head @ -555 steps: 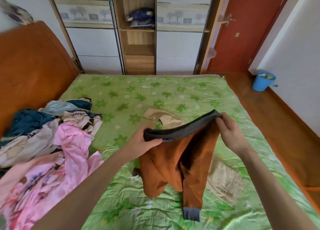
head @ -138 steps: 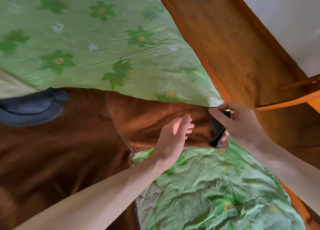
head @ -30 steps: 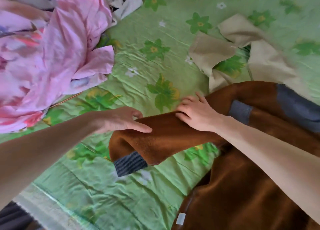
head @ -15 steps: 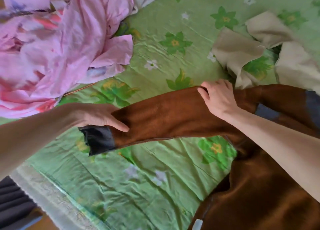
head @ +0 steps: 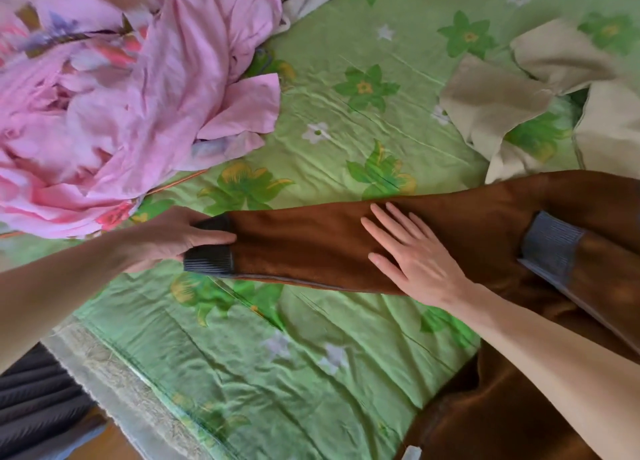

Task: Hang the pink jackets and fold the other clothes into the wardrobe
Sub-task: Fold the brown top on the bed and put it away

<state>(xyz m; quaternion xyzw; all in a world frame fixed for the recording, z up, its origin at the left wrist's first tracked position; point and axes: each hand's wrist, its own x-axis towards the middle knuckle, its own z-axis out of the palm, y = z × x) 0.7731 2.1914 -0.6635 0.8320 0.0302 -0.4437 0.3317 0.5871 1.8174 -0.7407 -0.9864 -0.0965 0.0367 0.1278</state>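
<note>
A brown fleece jacket [head: 519, 321] with dark grey ribbed cuffs lies on the green flowered bedspread [head: 294, 355] at the right. One sleeve [head: 311, 245] is stretched out flat to the left. My left hand [head: 180, 234] pinches that sleeve's grey cuff [head: 209, 258] at its end. My right hand [head: 412, 251] lies flat, fingers spread, on the middle of the sleeve. The other sleeve's cuff [head: 550, 248] rests on the jacket body. Pink jackets [head: 138, 96] are heaped at the upper left.
Beige trousers [head: 502, 106] lie crumpled at the upper right. The near edge of the bed [head: 114, 387] runs across the lower left, with dark fabric [head: 31, 404] below it. An orange hanger rod [head: 176, 182] pokes out from under the pink heap.
My left hand has pulled the sleeve straight to the left by its cuff. My right hand has opened flat and slid along the sleeve, smoothing it on the bed.
</note>
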